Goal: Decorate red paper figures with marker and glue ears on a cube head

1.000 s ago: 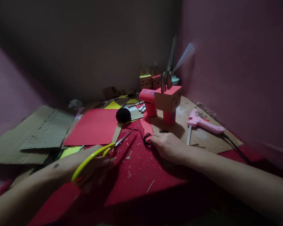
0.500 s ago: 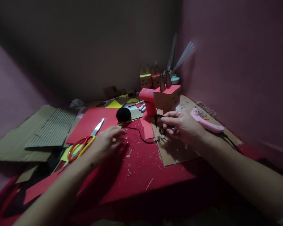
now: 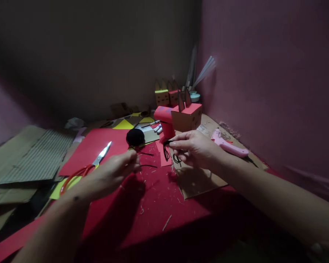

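My right hand (image 3: pixel 194 148) pinches a looped bundle of black yarn (image 3: pixel 166 151), whose loops dangle from the fingertips above a cardboard sheet (image 3: pixel 201 180). Over the red tabletop, my left hand (image 3: pixel 113 171) has its fingers closed together around a black yarn strand (image 3: pixel 148 166) with a short end sticking out to the right. Just beyond that hand sits a black yarn ball (image 3: pixel 135 137), a loose tail lying beside it. Scissors (image 3: pixel 102 152) with red and yellow handles lie left, partly covered by my left hand and forearm. Behind my right hand stands a cardboard-and-red-paper animal figure (image 3: pixel 186 115).
Red paper (image 3: pixel 98 137) and corrugated cardboard (image 3: pixel 35 157) cover the left side. A pink glue gun (image 3: pixel 230 146) rests at the right. Two boxy animal heads (image 3: pixel 161 98) and glue sticks (image 3: pixel 204 71) stand at the back; markers (image 3: pixel 158 128) lie near the figure.
My left hand has closed on the yarn strand that lay on the table between the hands. The view has shifted slightly right, and the yarn bundle stays in my right hand.
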Demonstrator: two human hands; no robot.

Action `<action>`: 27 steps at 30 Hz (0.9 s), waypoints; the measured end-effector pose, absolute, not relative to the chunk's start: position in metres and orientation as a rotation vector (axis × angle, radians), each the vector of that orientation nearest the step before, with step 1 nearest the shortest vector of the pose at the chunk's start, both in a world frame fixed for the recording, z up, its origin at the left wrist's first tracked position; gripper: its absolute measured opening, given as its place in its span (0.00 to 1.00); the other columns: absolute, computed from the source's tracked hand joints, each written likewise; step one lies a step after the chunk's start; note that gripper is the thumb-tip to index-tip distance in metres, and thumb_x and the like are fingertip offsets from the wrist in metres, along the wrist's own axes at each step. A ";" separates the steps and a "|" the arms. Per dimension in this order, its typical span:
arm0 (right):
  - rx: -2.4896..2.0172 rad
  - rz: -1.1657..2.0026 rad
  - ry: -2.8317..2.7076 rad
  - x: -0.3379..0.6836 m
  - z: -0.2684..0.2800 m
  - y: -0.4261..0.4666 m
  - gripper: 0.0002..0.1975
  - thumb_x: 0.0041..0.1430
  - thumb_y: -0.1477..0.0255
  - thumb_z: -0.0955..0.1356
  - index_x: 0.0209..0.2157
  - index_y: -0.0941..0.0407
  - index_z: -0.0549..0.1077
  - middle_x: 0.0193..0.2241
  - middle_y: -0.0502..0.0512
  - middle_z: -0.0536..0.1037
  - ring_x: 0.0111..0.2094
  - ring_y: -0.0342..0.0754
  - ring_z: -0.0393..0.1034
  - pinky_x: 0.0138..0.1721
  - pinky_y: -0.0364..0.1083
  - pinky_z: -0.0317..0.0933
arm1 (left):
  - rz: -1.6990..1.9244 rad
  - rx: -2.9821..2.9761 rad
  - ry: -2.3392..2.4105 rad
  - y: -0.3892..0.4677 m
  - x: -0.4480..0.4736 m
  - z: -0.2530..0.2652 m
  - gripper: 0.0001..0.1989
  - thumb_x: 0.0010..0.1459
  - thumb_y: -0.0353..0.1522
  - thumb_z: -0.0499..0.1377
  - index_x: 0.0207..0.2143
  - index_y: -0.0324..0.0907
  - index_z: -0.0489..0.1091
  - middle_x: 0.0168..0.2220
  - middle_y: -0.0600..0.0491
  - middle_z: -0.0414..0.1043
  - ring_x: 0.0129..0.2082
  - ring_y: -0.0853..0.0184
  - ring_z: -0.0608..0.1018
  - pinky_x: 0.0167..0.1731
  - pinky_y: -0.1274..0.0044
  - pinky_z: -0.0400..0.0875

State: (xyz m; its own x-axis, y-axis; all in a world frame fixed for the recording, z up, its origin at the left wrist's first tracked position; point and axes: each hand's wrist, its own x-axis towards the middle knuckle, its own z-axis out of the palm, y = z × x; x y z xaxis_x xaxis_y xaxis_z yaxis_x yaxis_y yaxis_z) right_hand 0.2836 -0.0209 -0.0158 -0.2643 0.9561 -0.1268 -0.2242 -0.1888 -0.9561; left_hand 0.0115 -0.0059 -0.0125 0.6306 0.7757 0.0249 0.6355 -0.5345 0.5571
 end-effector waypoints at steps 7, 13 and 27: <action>-0.980 1.609 -1.351 0.258 -0.012 -0.012 0.19 0.64 0.68 0.71 0.20 0.57 0.71 0.13 0.48 0.70 0.12 0.36 0.58 0.12 0.38 0.51 | 0.496 2.289 1.028 -0.028 0.013 0.024 0.09 0.69 0.36 0.52 0.34 0.44 0.66 0.29 0.55 0.70 0.28 0.68 0.72 0.29 0.76 0.69; -1.048 1.618 -1.365 0.241 -0.009 -0.012 0.20 0.68 0.64 0.68 0.23 0.58 0.73 0.15 0.49 0.72 0.11 0.38 0.60 0.10 0.38 0.50 | 0.498 2.395 1.207 -0.021 0.038 0.021 0.08 0.64 0.33 0.51 0.31 0.44 0.65 0.24 0.56 0.69 0.21 0.69 0.68 0.22 0.76 0.61; -1.237 1.569 -1.532 0.229 -0.023 -0.011 0.05 0.53 0.81 0.71 0.27 0.58 0.76 0.11 0.44 0.69 0.11 0.38 0.58 0.14 0.39 0.50 | 0.910 2.500 1.194 -0.030 0.047 -0.005 0.05 0.60 0.27 0.54 0.36 0.38 0.71 0.26 0.53 0.75 0.23 0.71 0.72 0.25 0.78 0.62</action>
